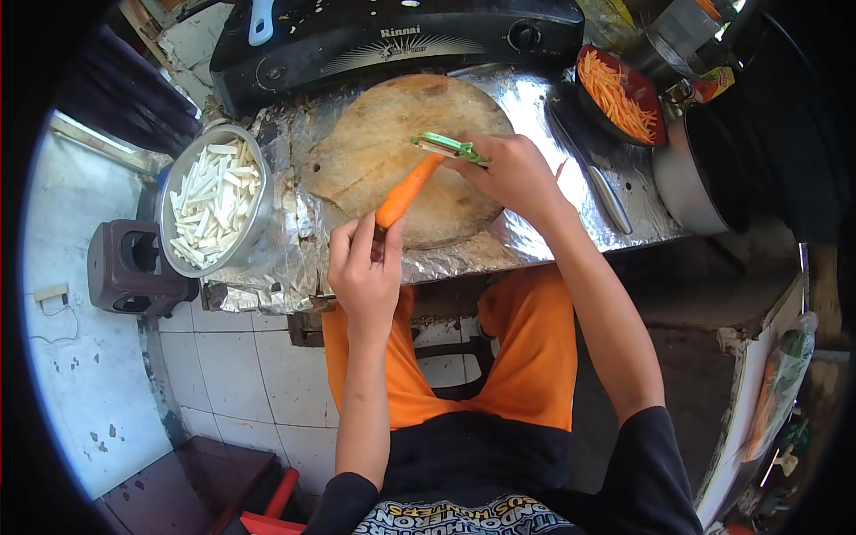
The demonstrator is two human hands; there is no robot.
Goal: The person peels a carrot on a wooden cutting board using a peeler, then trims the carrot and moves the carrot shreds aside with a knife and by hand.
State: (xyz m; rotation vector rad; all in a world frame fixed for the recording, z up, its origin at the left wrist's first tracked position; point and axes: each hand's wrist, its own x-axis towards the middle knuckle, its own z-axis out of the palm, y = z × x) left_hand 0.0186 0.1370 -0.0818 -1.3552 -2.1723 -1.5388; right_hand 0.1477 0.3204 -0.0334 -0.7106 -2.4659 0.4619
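Note:
My left hand (pixel 366 267) grips the thick end of an orange carrot (pixel 407 193), which slants up and to the right over a round wooden cutting board (pixel 383 116). A green peeler (pixel 450 147) is held in my right hand (pixel 513 174), with its blade at the carrot's far, thinner end. My right fingers partly hide the peeler's handle. The carrot's surface looks smooth and bright orange.
A bowl of white cut sticks (pixel 259 218) stands left of the board. To the right lie a knife (pixel 610 198) and a dark bowl of carrot strips (pixel 655 98), near a metal pot (pixel 682 178). A black Rinnai stove (pixel 357 53) spans the back.

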